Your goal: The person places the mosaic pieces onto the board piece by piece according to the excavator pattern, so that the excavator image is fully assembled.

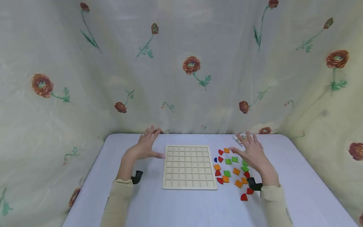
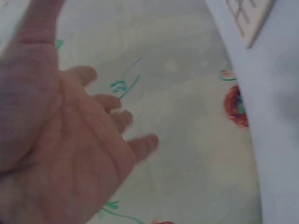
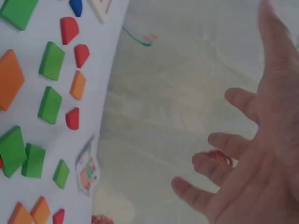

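Note:
A cream square grid board (image 1: pixel 189 167) lies flat on the table, its corner (image 2: pixel 252 32) also in the left wrist view. My left hand (image 1: pixel 145 147) is raised beside its left edge, fingers spread and thumb toward the board; whether the thumb touches it I cannot tell. My right hand (image 1: pixel 252 154) is held over the far right part of the scattered pieces, fingers apart and holding nothing. These include green squares (image 1: pixel 227 173), orange squares (image 1: pixel 238 183), rounded red pieces (image 1: pixel 244 197) and a small blue piece (image 1: pixel 215 160). The right wrist view shows the palm (image 3: pixel 266 163) with nothing in it.
A printed white card or packet (image 1: pixel 239 138) lies at the table's back edge, partly behind the right hand. The white table (image 1: pixel 175 208) ends against a flower-patterned curtain (image 1: pixel 181 104) at the back. Each wrist wears a black device (image 1: pixel 137 177).

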A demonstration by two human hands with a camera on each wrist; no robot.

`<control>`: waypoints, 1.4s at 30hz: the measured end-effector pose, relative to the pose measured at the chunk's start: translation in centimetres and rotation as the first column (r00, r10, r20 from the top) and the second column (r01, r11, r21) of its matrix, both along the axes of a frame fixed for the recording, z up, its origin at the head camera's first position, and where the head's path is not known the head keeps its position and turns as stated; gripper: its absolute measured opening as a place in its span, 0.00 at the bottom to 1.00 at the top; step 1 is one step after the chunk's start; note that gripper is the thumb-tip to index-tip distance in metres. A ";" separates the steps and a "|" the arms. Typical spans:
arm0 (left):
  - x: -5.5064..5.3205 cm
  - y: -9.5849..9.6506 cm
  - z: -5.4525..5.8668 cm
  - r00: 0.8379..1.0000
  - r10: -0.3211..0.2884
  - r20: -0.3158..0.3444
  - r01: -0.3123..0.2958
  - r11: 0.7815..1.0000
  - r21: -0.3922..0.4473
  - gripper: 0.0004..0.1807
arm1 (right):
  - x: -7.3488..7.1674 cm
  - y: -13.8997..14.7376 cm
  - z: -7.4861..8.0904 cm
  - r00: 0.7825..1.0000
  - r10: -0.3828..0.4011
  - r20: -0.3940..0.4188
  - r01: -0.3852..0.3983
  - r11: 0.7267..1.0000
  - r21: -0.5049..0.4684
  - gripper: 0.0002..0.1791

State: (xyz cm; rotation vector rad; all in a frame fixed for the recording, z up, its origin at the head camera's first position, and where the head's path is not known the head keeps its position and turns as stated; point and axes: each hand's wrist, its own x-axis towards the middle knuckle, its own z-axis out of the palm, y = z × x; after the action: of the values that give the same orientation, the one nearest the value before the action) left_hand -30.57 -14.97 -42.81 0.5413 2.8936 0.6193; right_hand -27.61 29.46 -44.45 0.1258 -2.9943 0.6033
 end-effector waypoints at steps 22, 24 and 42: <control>-0.6 0.3 -8.8 0.924 -0.266 0.274 0.278 0.961 -0.005 0.74 | -5.2 -3.9 -5.8 0.926 0.317 0.206 -0.289 0.945 -0.155 0.18; -0.5 0.4 -9.2 0.924 -0.253 0.288 0.271 0.962 -0.025 0.74 | -5.4 -4.3 -6.5 0.923 0.309 0.229 -0.278 0.948 -0.156 0.17; 0.1 0.8 -9.4 0.923 -0.242 0.299 0.275 0.959 -0.073 0.73 | -5.7 -5.2 -7.3 0.932 0.214 0.291 -0.181 0.974 -0.137 0.11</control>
State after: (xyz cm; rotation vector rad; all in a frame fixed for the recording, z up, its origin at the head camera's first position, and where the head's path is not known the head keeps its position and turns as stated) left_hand -30.49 -14.15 -52.18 0.7357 2.5099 0.4472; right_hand -33.33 24.30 -51.78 0.3637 -3.2599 0.8794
